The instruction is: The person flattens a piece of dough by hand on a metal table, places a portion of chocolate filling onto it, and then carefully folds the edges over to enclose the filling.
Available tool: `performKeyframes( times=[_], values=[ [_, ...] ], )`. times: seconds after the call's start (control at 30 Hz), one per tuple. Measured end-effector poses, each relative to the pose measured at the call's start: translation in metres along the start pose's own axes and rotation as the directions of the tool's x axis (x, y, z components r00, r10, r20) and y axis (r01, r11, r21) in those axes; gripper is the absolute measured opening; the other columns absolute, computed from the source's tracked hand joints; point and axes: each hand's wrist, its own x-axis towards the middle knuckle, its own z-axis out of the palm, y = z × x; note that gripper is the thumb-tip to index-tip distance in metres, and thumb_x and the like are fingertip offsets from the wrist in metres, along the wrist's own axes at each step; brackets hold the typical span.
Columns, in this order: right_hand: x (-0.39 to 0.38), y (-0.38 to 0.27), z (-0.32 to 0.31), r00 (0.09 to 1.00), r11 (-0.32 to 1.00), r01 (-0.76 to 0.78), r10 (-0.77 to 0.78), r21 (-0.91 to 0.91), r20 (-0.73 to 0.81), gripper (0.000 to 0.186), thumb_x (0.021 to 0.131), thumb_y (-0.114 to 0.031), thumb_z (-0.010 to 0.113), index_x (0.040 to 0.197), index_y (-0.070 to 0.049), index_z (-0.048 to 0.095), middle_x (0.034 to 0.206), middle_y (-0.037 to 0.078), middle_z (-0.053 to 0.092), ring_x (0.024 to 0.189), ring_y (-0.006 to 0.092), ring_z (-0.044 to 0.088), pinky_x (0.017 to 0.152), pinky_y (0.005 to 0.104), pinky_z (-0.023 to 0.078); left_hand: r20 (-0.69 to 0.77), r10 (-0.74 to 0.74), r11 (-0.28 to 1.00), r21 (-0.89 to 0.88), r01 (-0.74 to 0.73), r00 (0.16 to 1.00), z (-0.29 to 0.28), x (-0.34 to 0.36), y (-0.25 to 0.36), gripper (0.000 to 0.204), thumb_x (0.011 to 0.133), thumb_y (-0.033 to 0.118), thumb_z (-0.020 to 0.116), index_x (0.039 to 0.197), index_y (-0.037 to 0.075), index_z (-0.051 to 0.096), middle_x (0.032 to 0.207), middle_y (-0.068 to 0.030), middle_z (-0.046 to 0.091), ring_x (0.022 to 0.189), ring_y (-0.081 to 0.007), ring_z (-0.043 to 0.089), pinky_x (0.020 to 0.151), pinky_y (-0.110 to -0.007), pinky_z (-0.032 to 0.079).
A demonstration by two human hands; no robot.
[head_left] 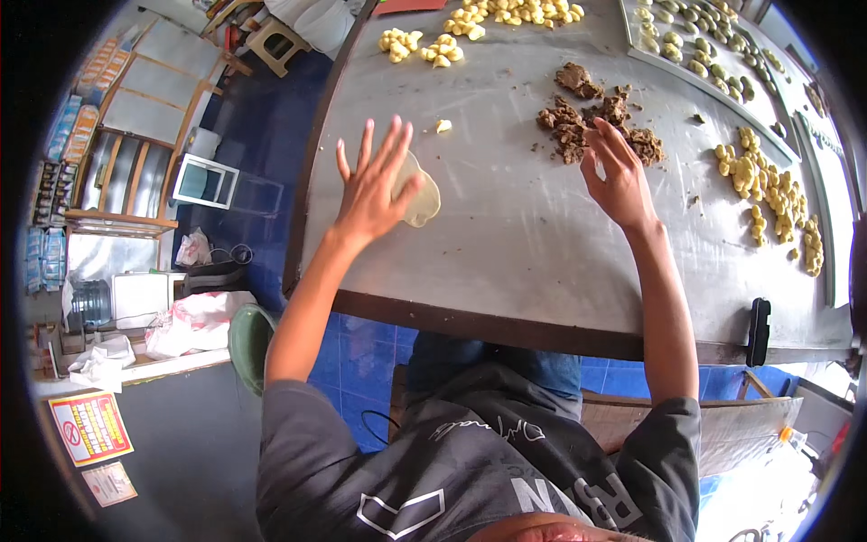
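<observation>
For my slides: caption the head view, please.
Left hand over a flattened dough round, right hand at crumbly brown clumps, on a metal table.

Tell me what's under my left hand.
Partly beneath your left hand is a flat, pale dough piece, its right side showing. The hand covers the rest; contact is unclear.

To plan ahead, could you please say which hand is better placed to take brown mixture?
Probably the right hand: its fingers are at the brown mixture; the left hand is at the flat dough.
</observation>
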Motion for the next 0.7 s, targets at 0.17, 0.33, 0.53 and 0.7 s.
performKeyframes(
  times=[0.17,0.33,0.53,0.7],
  values=[
    [0.003,-0.003,-0.001,1.0,0.998,0.012,-0.011,0.054,-0.012,0.026,0.08,-0.001,0.061,0.106,0.0,0.062,0.122,0.021,0.059,0.11,0.0353,0.059,0.092,0.0414,0.051,0.176,0.039,0.996,0.076,-0.053,0.984,-0.012,-0.041,0.025,0.075,0.093,0.065,0.034,0.149,0.014,0.033,0.153,-0.0038,0.035,0.146,-0.0378,0.013,0.106,-0.071,-0.008],
    [-0.001,-0.011,0.005,1.0,0.998,0.001,0.001,0.056,-0.02,0.026,0.081,0.0,0.061,0.107,0.0,0.062,0.121,0.02,0.06,0.11,0.0354,0.059,0.092,0.041,0.051,0.251,0.027,0.988,0.139,-0.063,0.968,-0.002,-0.032,0.026,0.078,0.093,0.068,0.027,0.15,0.014,0.031,0.153,-0.004,0.034,0.146,-0.0375,0.012,0.104,-0.07,-0.013],
    [0.0,-0.009,-0.001,0.999,0.998,-0.002,0.005,0.069,-0.031,0.027,0.081,-0.002,0.062,0.107,0.0,0.062,0.122,0.019,0.059,0.11,0.0352,0.059,0.093,0.0412,0.051,0.231,0.07,0.99,0.1,-0.095,0.97,-0.013,-0.023,0.026,0.078,0.093,0.066,0.035,0.147,0.009,0.036,0.15,-0.0052,0.039,0.145,-0.0372,0.017,0.104,-0.072,-0.01],
    [0.003,-0.007,-0.002,1.0,0.997,0.02,-0.02,0.07,-0.008,0.027,0.082,0.0,0.063,0.109,0.002,0.062,0.12,0.024,0.059,0.111,0.0385,0.059,0.092,0.0404,0.051,0.18,0.005,0.995,0.096,-0.023,0.984,-0.014,-0.047,0.037,0.076,0.094,0.063,0.036,0.147,0.01,0.035,0.151,-0.0051,0.038,0.145,-0.0382,0.015,0.103,-0.073,-0.011]
  ],
)
